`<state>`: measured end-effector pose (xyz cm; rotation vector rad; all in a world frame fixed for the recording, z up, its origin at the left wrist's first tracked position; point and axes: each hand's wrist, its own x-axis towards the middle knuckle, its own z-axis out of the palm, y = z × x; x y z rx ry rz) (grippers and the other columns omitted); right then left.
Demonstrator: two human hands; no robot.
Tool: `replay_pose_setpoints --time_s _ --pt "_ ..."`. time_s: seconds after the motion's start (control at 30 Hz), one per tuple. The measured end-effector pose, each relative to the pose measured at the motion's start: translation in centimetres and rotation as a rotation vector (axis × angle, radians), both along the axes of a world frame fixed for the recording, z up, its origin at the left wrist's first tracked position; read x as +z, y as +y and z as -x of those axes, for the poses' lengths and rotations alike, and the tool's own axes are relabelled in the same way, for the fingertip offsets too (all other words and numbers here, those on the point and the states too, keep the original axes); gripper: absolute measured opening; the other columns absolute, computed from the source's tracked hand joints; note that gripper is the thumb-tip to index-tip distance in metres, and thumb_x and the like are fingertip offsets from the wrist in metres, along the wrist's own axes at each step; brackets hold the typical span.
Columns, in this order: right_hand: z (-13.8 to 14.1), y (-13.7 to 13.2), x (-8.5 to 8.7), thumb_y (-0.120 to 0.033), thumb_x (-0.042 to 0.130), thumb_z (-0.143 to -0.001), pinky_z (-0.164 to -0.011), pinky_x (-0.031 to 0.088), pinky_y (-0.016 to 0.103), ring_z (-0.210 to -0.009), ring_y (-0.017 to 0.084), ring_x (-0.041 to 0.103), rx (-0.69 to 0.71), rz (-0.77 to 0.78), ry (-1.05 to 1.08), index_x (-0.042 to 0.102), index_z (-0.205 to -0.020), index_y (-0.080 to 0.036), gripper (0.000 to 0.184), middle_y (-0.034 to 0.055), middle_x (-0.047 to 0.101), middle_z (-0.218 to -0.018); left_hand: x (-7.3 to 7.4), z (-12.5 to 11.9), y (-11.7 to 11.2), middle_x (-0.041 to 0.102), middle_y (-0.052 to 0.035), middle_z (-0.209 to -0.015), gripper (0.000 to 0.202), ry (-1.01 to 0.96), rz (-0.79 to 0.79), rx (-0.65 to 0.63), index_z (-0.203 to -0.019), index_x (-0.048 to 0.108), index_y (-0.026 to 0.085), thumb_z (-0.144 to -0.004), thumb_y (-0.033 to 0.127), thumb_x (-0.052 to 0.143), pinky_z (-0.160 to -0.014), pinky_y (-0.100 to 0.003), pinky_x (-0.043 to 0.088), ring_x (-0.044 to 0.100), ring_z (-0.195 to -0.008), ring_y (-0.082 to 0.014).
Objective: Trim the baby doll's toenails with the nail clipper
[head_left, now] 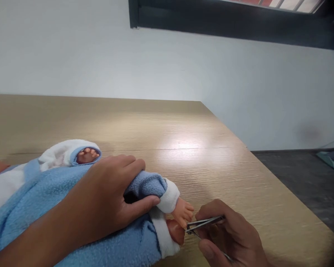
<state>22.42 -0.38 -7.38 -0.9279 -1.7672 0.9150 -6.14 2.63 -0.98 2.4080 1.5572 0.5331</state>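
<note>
A doll in a blue and white fleece suit (44, 193) lies on the wooden table (183, 148). My left hand (105, 200) grips the doll's blue-sleeved leg just above the white cuff. The doll's bare foot (183, 212) sticks out to the right. My right hand (228, 237) holds a metal nail clipper (203, 223), with its jaws touching the toes of that foot. A second foot (174, 231) lies just under the first. Another small limb (87, 155) pokes from a cuff further back.
The table's right edge runs diagonally down to the lower right, with dark floor (308, 178) beyond. A pale wall (156, 63) stands behind the table and a dark window frame (225, 22) sits at the top. Something teal (332, 158) lies on the floor at far right.
</note>
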Motion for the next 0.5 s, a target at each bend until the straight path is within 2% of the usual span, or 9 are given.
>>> replay_pose_setpoints --time_s 0.17,0.3,0.4,0.5 --pt "0.11 0.03 0.39 -0.067 0.093 -0.086 -0.043 0.051 0.024 -0.052 0.018 0.060 -0.035 -0.007 -0.007 0.074 -0.100 -0.024 0.049 -0.0014 0.060 -0.063 -0.08 -0.06 0.11 0.067 -0.0030 -0.089 0.037 0.000 0.009 0.012 -0.097 0.068 0.022 -0.100 0.059 0.066 -0.073 -0.044 0.037 0.060 -0.082 -0.0282" --pt "0.30 0.22 0.57 -0.067 0.097 -0.081 -0.044 0.054 0.025 -0.055 0.020 0.064 -0.046 -0.008 -0.008 0.074 -0.100 -0.025 0.052 -0.0006 0.063 -0.064 -0.06 -0.10 0.13 0.067 -0.0036 -0.090 0.038 0.004 0.006 0.003 -0.097 0.068 0.021 -0.100 0.059 0.066 -0.073 -0.045 0.038 0.060 -0.082 -0.0286" --pt "0.25 0.10 0.55 -0.065 0.094 -0.086 -0.045 0.055 0.026 -0.054 0.020 0.065 -0.034 -0.002 -0.004 0.074 -0.098 -0.025 0.047 -0.0001 0.065 -0.065 -0.10 -0.07 0.11 0.066 -0.0034 -0.089 0.039 0.006 -0.007 0.001 -0.096 0.068 0.021 -0.100 0.060 0.066 -0.073 -0.045 0.039 0.060 -0.081 -0.0285" --pt "0.14 -0.06 0.49 -0.064 0.077 -0.104 -0.047 0.058 0.026 -0.053 0.019 0.067 -0.013 0.009 -0.002 0.071 -0.096 -0.027 0.038 0.0005 0.069 -0.068 -0.15 -0.04 0.09 0.065 -0.0023 -0.086 0.039 0.003 -0.023 -0.009 -0.094 0.067 0.021 -0.101 0.060 0.067 -0.071 -0.044 0.039 0.060 -0.079 -0.0277"
